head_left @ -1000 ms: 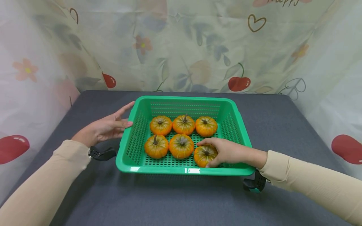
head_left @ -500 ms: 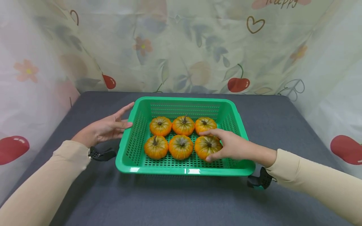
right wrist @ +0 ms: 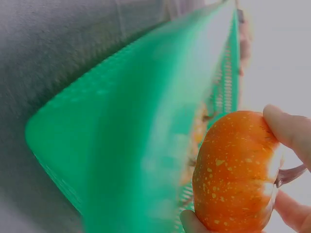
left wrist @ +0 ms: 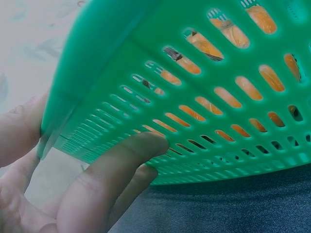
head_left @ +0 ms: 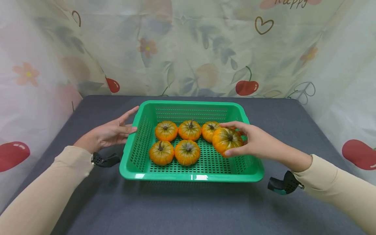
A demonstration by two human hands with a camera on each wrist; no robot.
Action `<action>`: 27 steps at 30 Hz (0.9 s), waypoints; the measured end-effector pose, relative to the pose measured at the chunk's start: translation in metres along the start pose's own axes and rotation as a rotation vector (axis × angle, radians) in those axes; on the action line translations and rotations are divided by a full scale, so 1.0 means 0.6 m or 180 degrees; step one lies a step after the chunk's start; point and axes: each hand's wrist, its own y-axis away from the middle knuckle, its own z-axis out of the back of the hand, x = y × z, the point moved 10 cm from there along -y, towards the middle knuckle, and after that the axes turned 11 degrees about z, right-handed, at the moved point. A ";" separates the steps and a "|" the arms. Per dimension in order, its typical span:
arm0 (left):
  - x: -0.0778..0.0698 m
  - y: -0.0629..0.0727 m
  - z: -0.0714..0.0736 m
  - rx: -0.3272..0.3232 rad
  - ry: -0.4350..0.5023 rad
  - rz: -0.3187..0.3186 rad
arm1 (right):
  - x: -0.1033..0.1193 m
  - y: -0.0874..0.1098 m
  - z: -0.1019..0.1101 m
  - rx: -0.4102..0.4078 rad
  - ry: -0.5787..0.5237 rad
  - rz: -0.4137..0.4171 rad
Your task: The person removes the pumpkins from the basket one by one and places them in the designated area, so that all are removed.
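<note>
In the head view, my right hand (head_left: pixel 258 140) grips a small orange pumpkin (head_left: pixel 227 139) between thumb and fingers, raised above the basket floor at the right. The right wrist view shows the same pumpkin (right wrist: pixel 235 174) from its speckled side, its stem pointing toward the fingers. A green plastic basket (head_left: pixel 191 177) with slotted walls stands on the table. Several other small pumpkins (head_left: pixel 188 152) sit inside in two rows. My left hand (head_left: pixel 105 133) touches the basket's left side, fingers extended, nothing in its grasp. In the left wrist view, fingertips (left wrist: pixel 146 145) rest against the slotted outer wall.
A dark grey cloth (head_left: pixel 188 209) covers the table under the basket. Printed curtains (head_left: pixel 188 49) close off the back and both sides. Each wrist carries a black camera (head_left: pixel 106 160).
My right hand has lifted the front right pumpkin off the basket floor and moved it up and to the right. The left hand stays at the basket's left side.
</note>
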 end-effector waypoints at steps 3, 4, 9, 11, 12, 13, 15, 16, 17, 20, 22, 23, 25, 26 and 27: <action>0.001 0.001 0.002 -0.0017 0.0021 0.0013 | 0.001 0.007 0.018 -0.0098 -0.0027 -0.0009; 0.001 0.001 0.002 -0.0021 0.0031 0.0016 | 0.002 0.009 0.023 -0.0131 -0.0048 -0.0009; 0.001 0.000 0.003 -0.0021 0.0053 0.0022 | 0.004 0.023 0.056 -0.0290 -0.0143 0.0033; 0.002 0.000 0.003 -0.0018 0.0036 0.0017 | 0.004 0.029 0.070 -0.0365 -0.0174 0.0046; 0.002 0.000 0.003 -0.0016 0.0030 0.0015 | 0.004 0.032 0.077 -0.0405 -0.0192 0.0047; 0.001 -0.001 0.003 -0.0012 0.0016 0.0011 | 0.004 0.035 0.083 -0.0451 -0.0214 0.0050; 0.001 -0.001 0.002 -0.0003 -0.0006 -0.0002 | 0.001 0.042 0.096 -0.0542 -0.0250 0.0053; 0.001 -0.001 0.002 0.0002 -0.0013 -0.0006 | -0.001 0.045 0.101 -0.0587 -0.0269 0.0053; 0.001 -0.001 0.002 0.0004 -0.0013 -0.0006 | -0.004 0.048 0.106 -0.0630 -0.0276 0.0052; 0.000 -0.001 0.001 0.0007 -0.0010 -0.0010 | -0.015 0.058 0.121 -0.0779 -0.0250 -0.0020; 0.001 -0.001 0.002 0.0002 -0.0014 -0.0007 | -0.023 0.064 0.130 -0.0875 -0.0234 -0.0084; 0.001 -0.001 0.001 0.0005 -0.0016 -0.0005 | -0.027 0.067 0.135 -0.0926 -0.0208 -0.0116; 0.001 -0.002 0.001 0.0004 -0.0026 -0.0006 | -0.037 0.072 0.144 -0.1025 -0.0172 -0.0172; 0.001 -0.002 0.002 0.0002 -0.0027 -0.0005 | -0.042 0.075 0.148 -0.1064 -0.0159 -0.0195; 0.001 -0.003 0.002 0.0001 -0.0027 -0.0003 | -0.047 0.077 0.152 -0.1102 -0.0148 -0.0215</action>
